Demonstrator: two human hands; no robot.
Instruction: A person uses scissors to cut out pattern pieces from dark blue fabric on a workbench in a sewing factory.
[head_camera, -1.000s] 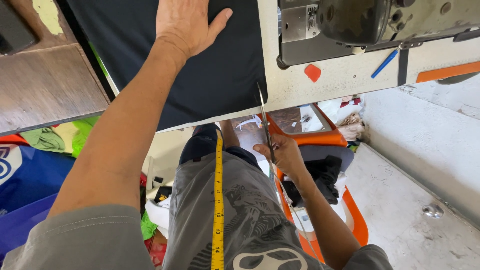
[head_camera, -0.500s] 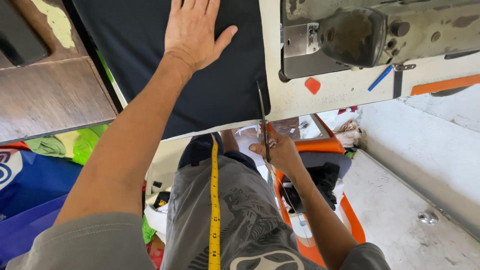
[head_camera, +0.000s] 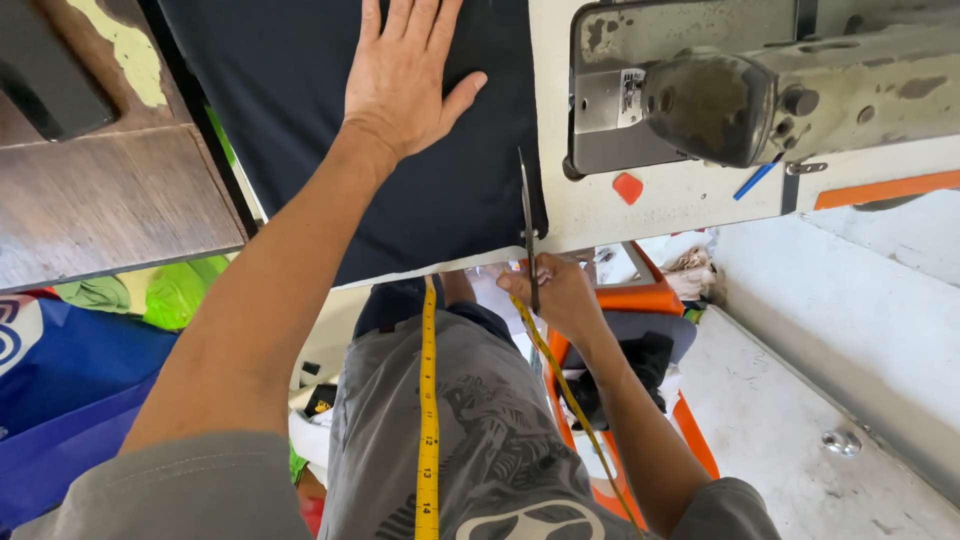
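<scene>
On the tabletop (head_camera: 600, 215), the left hand (head_camera: 405, 80) lies flat on dark cloth (head_camera: 300, 120), fingers apart. Further right, at the cloth's edge, the right hand (head_camera: 560, 295) has fingers clamped on scissors (head_camera: 526, 225), below a sewing machine (head_camera: 740, 80).

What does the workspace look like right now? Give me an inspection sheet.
Surface: white sewing table, worn.
Job's things: dark fabric flat on the table; scissors at its right edge.
Clutter: orange chip, blue pen.
Grippers: left hand pressed flat on fabric; right hand grips scissors.
Cables: nothing seen.
Surroundings: sewing machine, yellow tape measure over the chest, wooden board.
</scene>
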